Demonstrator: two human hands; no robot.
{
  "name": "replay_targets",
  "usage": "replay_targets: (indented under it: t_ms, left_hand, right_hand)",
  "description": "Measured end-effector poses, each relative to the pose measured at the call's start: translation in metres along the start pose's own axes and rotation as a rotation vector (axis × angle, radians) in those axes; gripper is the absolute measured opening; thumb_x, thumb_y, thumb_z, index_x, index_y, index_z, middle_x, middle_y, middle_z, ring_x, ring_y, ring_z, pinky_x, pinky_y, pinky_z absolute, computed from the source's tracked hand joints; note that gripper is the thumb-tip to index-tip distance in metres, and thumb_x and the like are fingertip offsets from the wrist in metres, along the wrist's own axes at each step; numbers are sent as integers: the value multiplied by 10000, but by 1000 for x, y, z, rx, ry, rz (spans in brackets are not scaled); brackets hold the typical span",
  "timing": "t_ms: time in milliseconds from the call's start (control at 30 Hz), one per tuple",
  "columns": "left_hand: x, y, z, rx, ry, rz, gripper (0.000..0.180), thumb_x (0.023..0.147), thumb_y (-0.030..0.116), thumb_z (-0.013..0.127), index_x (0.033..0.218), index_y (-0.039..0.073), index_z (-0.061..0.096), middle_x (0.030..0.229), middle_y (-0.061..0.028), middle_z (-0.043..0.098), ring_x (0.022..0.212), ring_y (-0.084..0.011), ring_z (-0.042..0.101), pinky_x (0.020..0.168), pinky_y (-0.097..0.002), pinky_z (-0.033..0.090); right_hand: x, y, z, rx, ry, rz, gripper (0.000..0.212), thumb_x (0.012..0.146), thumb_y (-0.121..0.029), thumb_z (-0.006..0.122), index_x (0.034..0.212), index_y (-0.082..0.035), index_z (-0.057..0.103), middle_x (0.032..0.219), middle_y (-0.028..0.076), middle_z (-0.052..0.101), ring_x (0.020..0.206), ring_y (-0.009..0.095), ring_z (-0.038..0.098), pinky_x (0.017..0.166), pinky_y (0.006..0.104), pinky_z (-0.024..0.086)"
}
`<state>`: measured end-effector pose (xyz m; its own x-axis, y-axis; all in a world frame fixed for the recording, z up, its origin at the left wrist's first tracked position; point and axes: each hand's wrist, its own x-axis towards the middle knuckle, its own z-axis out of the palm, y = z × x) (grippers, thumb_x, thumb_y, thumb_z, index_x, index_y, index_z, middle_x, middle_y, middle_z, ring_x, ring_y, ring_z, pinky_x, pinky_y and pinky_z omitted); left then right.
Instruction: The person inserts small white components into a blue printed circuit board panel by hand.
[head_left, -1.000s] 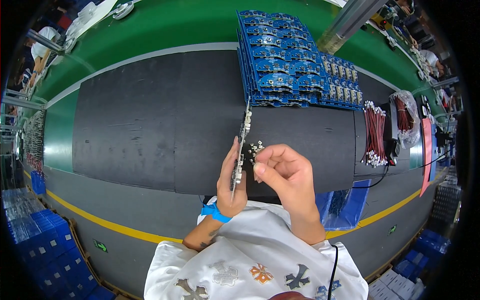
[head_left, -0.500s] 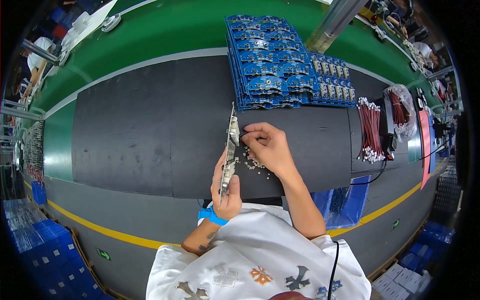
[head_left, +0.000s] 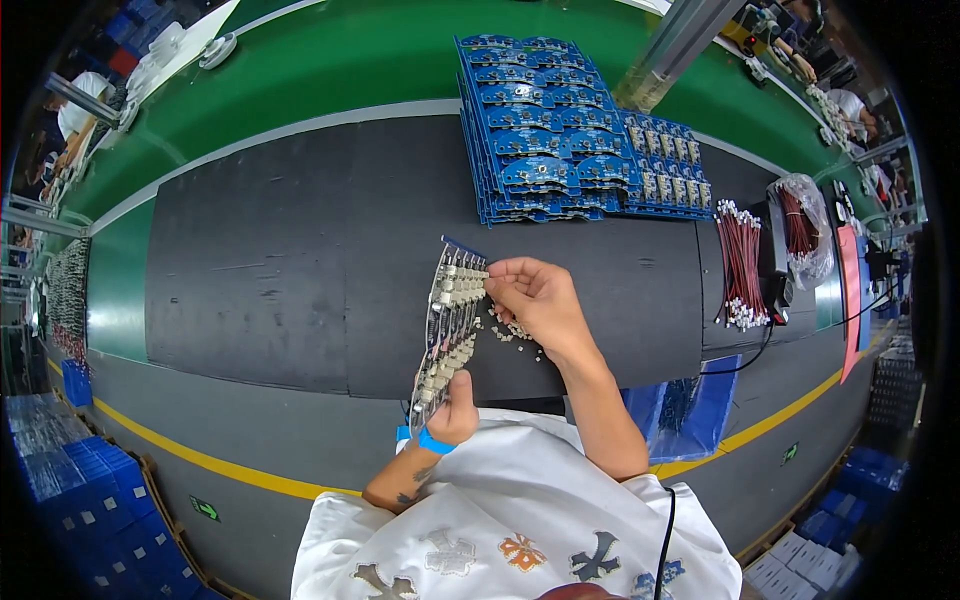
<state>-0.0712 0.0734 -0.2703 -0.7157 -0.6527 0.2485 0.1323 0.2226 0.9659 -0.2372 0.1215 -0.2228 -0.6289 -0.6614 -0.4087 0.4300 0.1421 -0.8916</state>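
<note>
My left hand (head_left: 456,412) grips the near end of a circuit board panel (head_left: 432,330), thumb on its right side. The panel stands tilted on edge above the black mat, and rows of cream-white connectors (head_left: 462,285) on its face are turned toward my right hand (head_left: 545,303). That hand is closed in a pinch, fingertips against the connectors at the panel's far right edge. Whatever lies between those fingertips is too small to make out. Small loose white pieces (head_left: 512,328) are scattered on the mat, partly hidden under my right hand.
Beyond my hands, blue circuit board panels (head_left: 535,145) are stacked high, beside a lower stack carrying white connectors (head_left: 668,185). Farther right lie a bundle of red wires (head_left: 740,265) and a plastic bag of wires (head_left: 803,230). A metal post (head_left: 665,60) rises behind the stacks.
The panel has turned from nearly edge-on, so its connector rows now show, and its far end has swung left. My right fingertips have come against its connectors.
</note>
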Motion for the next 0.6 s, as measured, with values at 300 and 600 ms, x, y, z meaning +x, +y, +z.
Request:
replay_targets:
  t_ms: [300, 600]
  left_hand:
    - [-2, -2, 0, -5, 2, -5, 301, 849, 40, 457, 1124, -73, 500, 1067, -196, 570, 976, -264, 558, 859, -321, 413]
    - [-4, -16, 5, -48, 0, 205, 373, 867, 31, 447, 1217, -77, 377, 1241, -223, 423, 1102, -275, 464, 927, -349, 367]
  right_hand:
    - [-1, 0, 2, 7, 16, -77, 175, 807, 4, 598, 968, 55, 554, 811, 72, 609, 639, 86, 572, 538, 192, 468]
    - [0, 3, -1, -29, -13, -88, 172, 817, 13, 583, 980, 54, 549, 817, 71, 611, 654, 89, 576, 566, 195, 474]
